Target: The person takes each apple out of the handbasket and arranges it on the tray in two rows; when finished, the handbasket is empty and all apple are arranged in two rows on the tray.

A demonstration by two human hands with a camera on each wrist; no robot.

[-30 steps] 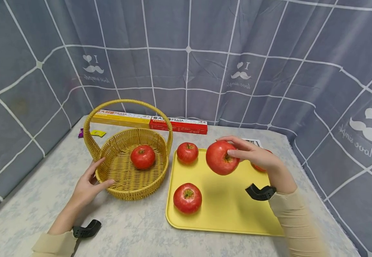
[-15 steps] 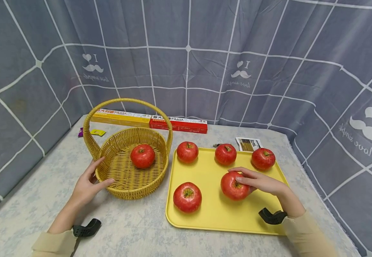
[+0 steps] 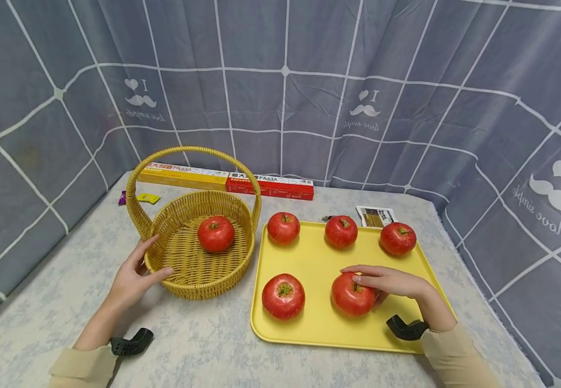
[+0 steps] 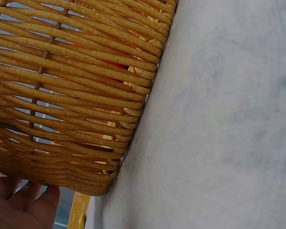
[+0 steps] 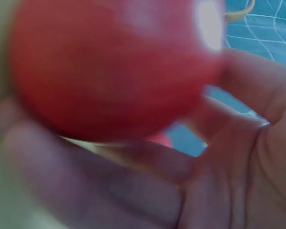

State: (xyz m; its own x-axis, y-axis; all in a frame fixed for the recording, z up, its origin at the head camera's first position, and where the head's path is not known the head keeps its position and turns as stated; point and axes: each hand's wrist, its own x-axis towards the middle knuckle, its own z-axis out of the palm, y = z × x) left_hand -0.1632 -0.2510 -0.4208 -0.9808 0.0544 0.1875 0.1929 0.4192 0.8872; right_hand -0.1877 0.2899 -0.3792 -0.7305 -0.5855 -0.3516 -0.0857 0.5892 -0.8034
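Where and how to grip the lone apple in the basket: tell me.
Grip the apple around its widest girth, coming straight down from above: it sits stem-up, and the basket wall and arched handle crowd sideways approaches, though the top gap looks open.

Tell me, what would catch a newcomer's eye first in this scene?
Probably the bright yellow tray with five red apples, the right hand gripping the near-right apple. Left of it stands a woven basket holding one more apple, the left hand resting against its side.
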